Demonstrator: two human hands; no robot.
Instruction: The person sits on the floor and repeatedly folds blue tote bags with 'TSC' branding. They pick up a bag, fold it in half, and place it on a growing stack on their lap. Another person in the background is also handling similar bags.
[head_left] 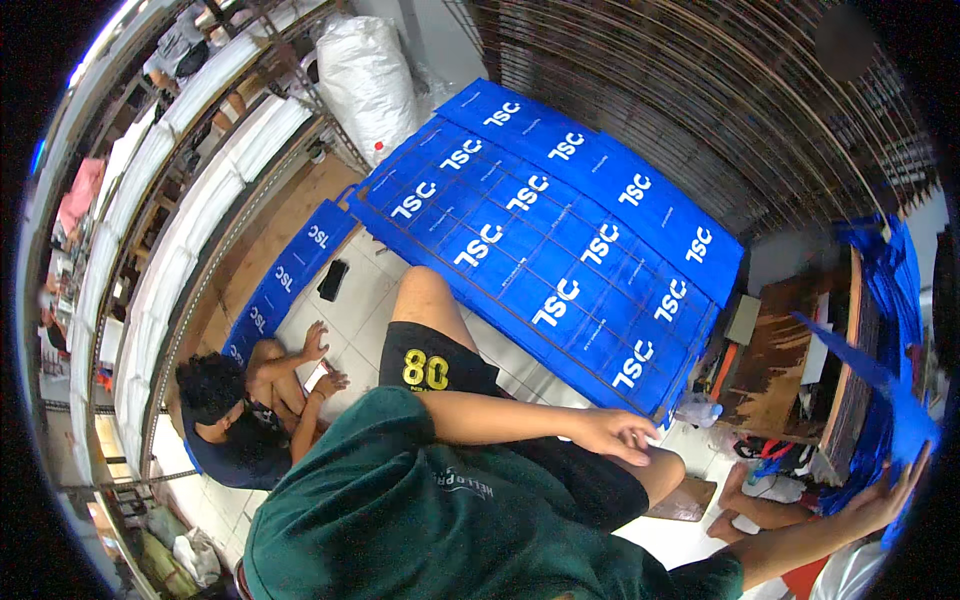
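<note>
Spreading across the white tiled floor (350, 310), a large layered stack of flat blue fabric bags (560, 250) dominates. A second person (240, 410) lies beside it. The wearer's left hand (625, 435) rests on the knee, fingers loose, holding nothing; the right hand (890, 490), fingers spread, touches a loose blue bag (880, 385) hanging off a wooden table (780, 370). That unclamped bag looks liable to slide floorward.
</note>
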